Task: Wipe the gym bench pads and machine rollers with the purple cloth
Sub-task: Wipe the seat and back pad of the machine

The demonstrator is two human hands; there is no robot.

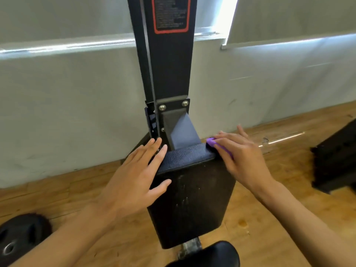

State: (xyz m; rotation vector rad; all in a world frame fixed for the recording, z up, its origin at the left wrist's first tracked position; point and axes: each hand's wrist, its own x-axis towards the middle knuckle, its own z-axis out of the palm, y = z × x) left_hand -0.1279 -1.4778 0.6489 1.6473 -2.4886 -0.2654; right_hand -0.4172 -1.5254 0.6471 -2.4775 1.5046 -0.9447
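- Seat pad (208, 253), black, nearest; only its far end in view.
- Weight plate (21, 237) flat on the wood floor (269, 218), left of the seat pad and well apart from it.
- Back pad (192, 199), black, just beyond the seat pad; face scuffed, far end wider than near end.
- Left hand (134, 180) laid flat over the back pad's left edge, near the far left corner; fingers straight and spread wide, holding nothing; thumb resting on the pad face.
- Right hand (240, 157) at the back pad's far right corner; fingers nearly straight, pressing down on the cloth.
- Purple cloth (212, 142) bunched under the right hand on that far right corner; only a small part visible beside the fingers.
- Grey bracket (177, 128) bolted to the black post (169, 64), just beyond the back pad's far edge, between the two hands.
- Red-bordered label (170, 14) high on the post; text unreadable.
- Black object (337, 157) on the floor at far right, blurred, not identifiable.
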